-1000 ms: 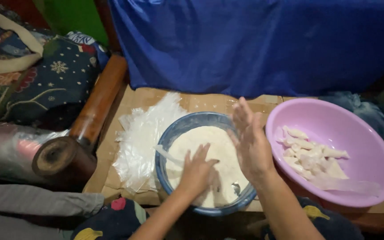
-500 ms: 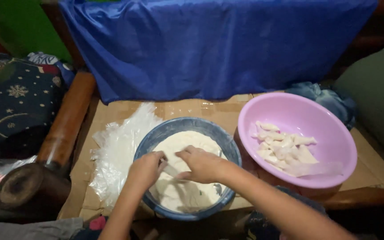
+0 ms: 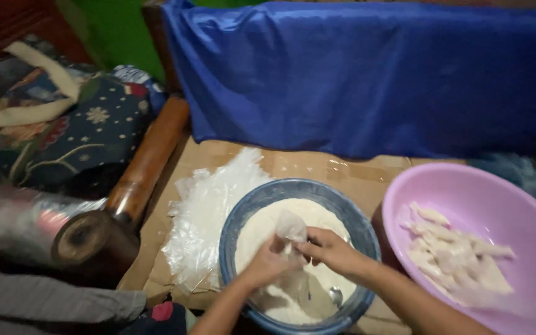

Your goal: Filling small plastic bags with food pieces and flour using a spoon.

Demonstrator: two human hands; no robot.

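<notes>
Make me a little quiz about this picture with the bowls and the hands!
1. True or false: both hands are over the blue bowl.
2. Which bowl holds the pale cut pieces? A) blue bowl B) pink bowl C) neither
3. What do the left hand and right hand pinch together?

Key
1. True.
2. B.
3. A small clear plastic bag, held above the white flour.

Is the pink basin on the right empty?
No, the pink basin holds a heap of pale filled packets lying against its inner wall.
</notes>
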